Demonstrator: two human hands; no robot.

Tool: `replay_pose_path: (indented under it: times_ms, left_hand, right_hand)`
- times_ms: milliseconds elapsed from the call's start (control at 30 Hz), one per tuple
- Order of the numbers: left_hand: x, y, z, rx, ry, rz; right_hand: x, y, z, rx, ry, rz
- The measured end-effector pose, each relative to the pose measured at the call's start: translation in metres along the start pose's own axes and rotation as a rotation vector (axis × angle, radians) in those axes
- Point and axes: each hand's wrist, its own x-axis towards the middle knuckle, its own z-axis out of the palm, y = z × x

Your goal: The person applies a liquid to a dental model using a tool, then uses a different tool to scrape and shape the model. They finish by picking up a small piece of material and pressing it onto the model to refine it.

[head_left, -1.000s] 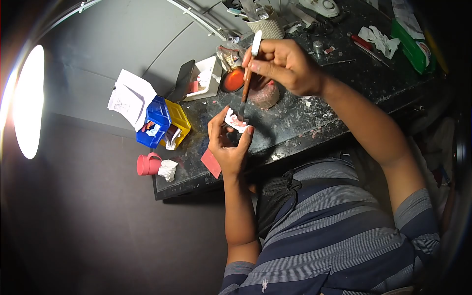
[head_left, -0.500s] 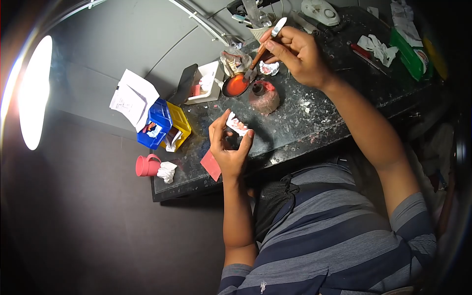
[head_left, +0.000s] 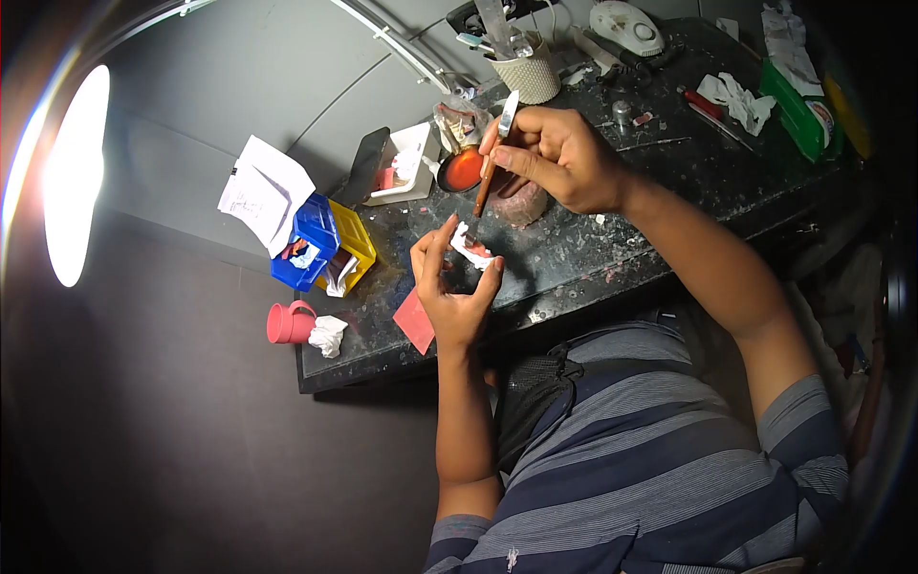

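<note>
My left hand pinches a small white and pink dental cast between thumb and fingers, just above the dark workbench. My right hand grips a slim wooden-handled tool with a metal blade at its upper end. The tool's lower tip touches the cast. Behind the tool sits a small dish of orange wax, and a pinkish lump-shaped burner is partly hidden by my right hand.
Blue and yellow bins with a paper slip stand at the left. A pink cup and a pink wax sheet lie near the front edge. A tool holder, tissues and a green pack are at the back.
My right hand dipped the tool into the orange wax dish, then brought it back down so its tip meets the cast again. My left hand stayed nearly still with the cast.
</note>
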Motion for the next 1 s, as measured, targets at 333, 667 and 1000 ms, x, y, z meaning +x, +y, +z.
replay_pose_path:
  times_ms: [333, 667, 1000]
  left_hand:
    - [0.0001, -0.0013, 0.0017, 0.002, 0.008, 0.047]
    - [0.0, -0.0001, -0.0009, 0.032, -0.017, 0.039]
    - [-0.001, -0.0043, 0.0003, -0.017, -0.017, 0.031]
  right_hand:
    - [-0.0006, -0.0014, -0.0002, 0.009, 0.033, 0.004]
    - [-0.0013, -0.0045, -0.0019, 0.006, -0.001, 0.024]
    - [-0.0011, 0.001, -0.0017, -0.005, -0.002, 0.007]
